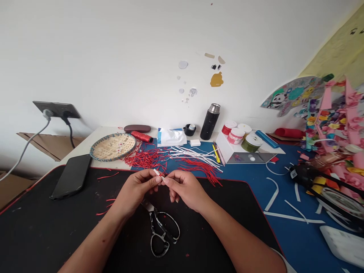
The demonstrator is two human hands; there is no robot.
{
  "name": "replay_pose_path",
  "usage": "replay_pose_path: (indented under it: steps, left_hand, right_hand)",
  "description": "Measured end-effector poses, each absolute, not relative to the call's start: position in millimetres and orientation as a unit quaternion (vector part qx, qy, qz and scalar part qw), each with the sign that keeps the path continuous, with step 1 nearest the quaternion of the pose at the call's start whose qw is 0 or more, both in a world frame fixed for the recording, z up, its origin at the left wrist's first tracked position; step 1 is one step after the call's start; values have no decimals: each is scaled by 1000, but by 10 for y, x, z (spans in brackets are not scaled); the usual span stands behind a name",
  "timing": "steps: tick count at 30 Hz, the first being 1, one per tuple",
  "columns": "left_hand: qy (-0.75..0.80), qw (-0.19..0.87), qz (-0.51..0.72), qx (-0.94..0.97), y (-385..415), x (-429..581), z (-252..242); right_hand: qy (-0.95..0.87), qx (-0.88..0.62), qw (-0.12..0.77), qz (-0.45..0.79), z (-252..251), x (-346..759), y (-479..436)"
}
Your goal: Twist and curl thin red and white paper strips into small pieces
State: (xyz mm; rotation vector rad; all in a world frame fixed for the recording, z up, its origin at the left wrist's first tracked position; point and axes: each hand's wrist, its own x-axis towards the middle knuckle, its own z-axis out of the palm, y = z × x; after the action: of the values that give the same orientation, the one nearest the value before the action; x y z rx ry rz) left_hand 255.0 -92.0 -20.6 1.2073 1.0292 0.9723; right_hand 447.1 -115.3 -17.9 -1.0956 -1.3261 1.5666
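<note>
White strip (156, 172), red cord (161, 175) against it, held up over the black mat (216, 227). Left hand (142, 183) pinches it, thumb to finger; right hand (186, 185) grips its other end. Scissors (156, 220) lie below; red strings (146, 158) heap beyond, beside a basket (98, 154).

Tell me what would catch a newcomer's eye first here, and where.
Probably the left hand and right hand at the centre, pinching a small red-and-white piece between them. Just below, large scissors lie on a black mat. At the far right, bright flower-like decorations would likely compete for attention.
</note>
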Motion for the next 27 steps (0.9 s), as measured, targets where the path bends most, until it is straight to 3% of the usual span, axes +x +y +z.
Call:
replay_pose_path:
  steps: [21,27]
  left_hand:
    - [409,645,458,455,-896,2505,-174]
    - [427,612,429,508,-904,2499,-211]
  right_hand:
    - [-541,-441,398,596,-67,4489,-1169]
    - [-568,-445,406,561,-121,4477,-1187]
